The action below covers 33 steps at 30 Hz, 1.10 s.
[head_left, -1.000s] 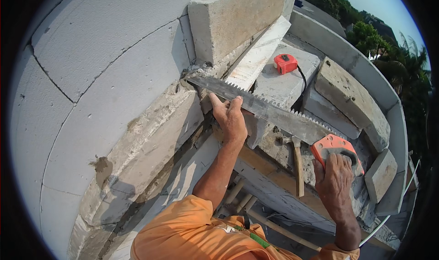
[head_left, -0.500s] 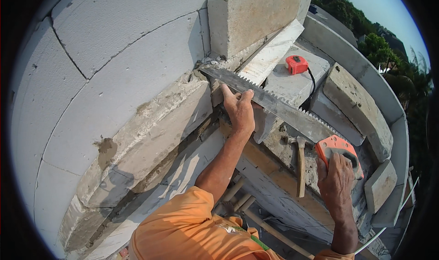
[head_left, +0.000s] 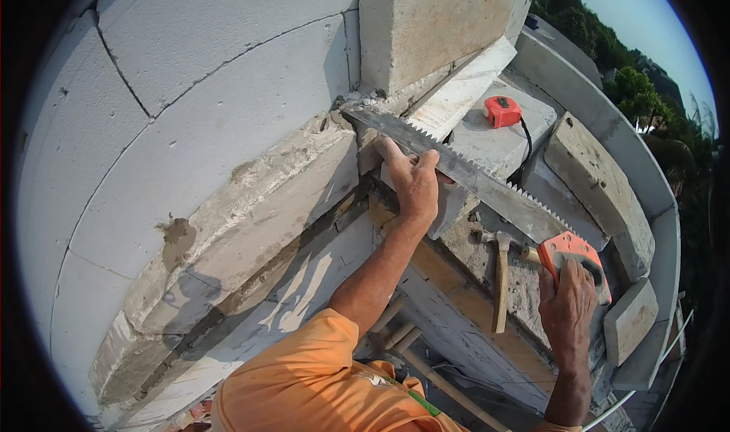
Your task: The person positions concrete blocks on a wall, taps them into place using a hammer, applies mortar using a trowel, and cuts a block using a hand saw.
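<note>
The person holds a long saw (head_left: 471, 177) with big teeth, using both hands. The right hand (head_left: 566, 306) is closed around the orange handle (head_left: 572, 253) at the near end of the saw. The left hand (head_left: 412, 182) is further up, and its fingers are gripping the grey blade from below, with the thumb near the toothed edge. The tip of the blade lies beyond the left hand, in the joint between the rough mortared block (head_left: 251, 211) and the pale block (head_left: 426, 36) that stands above it.

Between the two hands, a little lower, a hammer (head_left: 502, 280) with a wooden shaft lies on the wall top. Beyond the blade, on a flat grey block (head_left: 502, 143), there is a small orange tape measure (head_left: 503, 111) with a dark strap. To the right of the right hand a small loose block (head_left: 630, 318) rests at the edge. The person wears an orange shirt (head_left: 319, 386).
</note>
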Each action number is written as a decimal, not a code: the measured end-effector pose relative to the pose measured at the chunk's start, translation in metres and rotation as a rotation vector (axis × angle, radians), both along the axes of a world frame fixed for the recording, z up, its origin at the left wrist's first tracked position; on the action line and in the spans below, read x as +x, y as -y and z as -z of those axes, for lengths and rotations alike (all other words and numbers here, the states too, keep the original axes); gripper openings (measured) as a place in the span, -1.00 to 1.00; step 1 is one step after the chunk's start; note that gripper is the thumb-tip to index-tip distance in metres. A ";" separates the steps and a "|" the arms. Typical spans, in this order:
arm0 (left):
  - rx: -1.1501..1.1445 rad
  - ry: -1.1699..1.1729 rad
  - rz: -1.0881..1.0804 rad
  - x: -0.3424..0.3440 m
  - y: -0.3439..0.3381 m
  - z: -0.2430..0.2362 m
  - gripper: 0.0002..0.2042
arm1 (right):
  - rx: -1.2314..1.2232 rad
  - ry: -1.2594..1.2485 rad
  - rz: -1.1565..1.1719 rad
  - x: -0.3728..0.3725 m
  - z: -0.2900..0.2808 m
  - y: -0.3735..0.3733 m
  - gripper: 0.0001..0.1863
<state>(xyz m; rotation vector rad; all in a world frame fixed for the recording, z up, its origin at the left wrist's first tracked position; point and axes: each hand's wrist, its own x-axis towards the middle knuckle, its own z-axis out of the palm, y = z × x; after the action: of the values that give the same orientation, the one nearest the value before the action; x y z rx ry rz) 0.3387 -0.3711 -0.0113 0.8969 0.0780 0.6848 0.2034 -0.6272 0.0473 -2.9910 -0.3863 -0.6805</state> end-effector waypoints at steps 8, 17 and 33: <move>-0.038 -0.044 0.072 -0.001 -0.006 0.005 -0.09 | -0.040 -0.013 0.019 -0.003 0.008 -0.004 -0.73; 0.029 -0.039 0.048 0.005 -0.013 -0.004 -0.14 | 0.012 0.026 -0.107 0.011 -0.004 -0.009 -0.73; 0.425 -0.148 -0.082 0.031 -0.028 -0.022 -0.29 | 0.957 -0.639 -0.106 0.008 -0.037 0.025 -0.30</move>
<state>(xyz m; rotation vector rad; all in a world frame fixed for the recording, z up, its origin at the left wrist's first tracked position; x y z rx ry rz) 0.3697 -0.3434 0.0110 1.3590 0.1039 0.7237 0.2111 -0.6521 0.0843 -2.0716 -0.1107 0.1265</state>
